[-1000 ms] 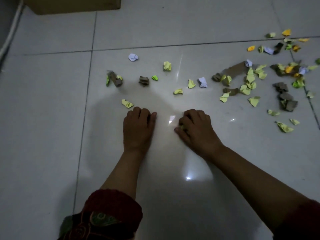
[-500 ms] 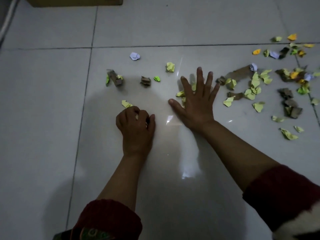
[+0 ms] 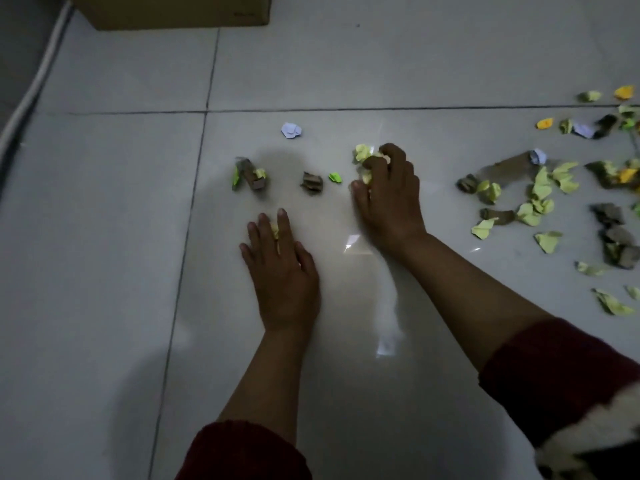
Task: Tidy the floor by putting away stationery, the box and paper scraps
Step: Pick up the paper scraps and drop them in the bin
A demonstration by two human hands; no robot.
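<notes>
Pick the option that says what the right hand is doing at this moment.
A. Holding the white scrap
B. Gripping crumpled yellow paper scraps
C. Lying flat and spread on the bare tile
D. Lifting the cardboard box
B: the right hand has its fingers curled round a bunch of yellow paper scraps, well short of the cardboard box at the top edge.

A cardboard box (image 3: 173,10) stands at the far left of the tiled floor (image 3: 104,237), beside a cable (image 3: 33,81) running along the left edge. Paper scraps (image 3: 533,199) lie scattered on the floor to the right. The left hand (image 3: 280,268) rests near, the right hand (image 3: 388,195) farther and to its right, with a cardboard scrap (image 3: 311,183) left of it.
</notes>
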